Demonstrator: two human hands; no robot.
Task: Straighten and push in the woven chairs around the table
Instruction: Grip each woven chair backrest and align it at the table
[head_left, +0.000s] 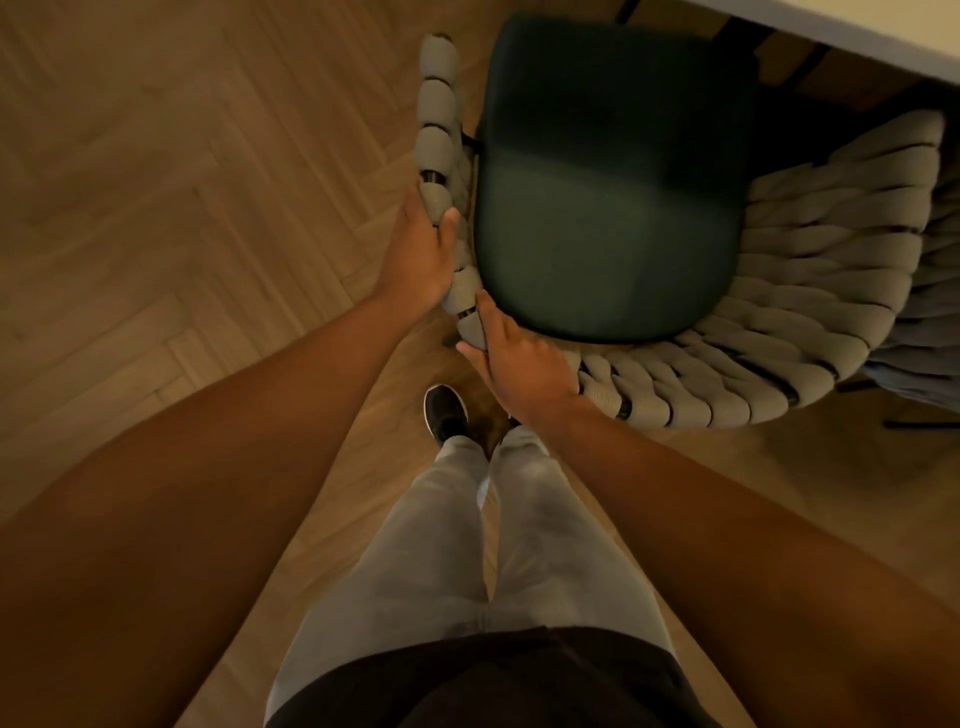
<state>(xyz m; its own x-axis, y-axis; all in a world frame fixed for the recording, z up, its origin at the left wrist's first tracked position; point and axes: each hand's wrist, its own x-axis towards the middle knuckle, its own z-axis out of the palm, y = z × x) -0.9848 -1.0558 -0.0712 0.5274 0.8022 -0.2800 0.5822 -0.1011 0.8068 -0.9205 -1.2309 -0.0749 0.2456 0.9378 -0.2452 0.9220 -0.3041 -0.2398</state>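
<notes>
You are looking down at a wooden floor (156, 182) with a zigzag plank pattern. At the top right, a corner of the pale table (883, 36) pokes in. The woven chair (779, 312) stands just below that corner, turned at a slant, with the far end of its seat near the table edge. Its thick grey woven rim curves around a dark green seat cushion (613, 197). A bit of a second woven chair (930, 358) peeks out at the right edge, right beside the first one.

Your left hand (421, 254) grips the chair's rim on its left side, fingers curled around the fat woven cords. Your right hand (519, 358) holds the rim just below it, thumb lying along the cushion edge, fingers wrapped under. Between your arms you see your light trousers (441, 545) and one black shoe (445, 413).
</notes>
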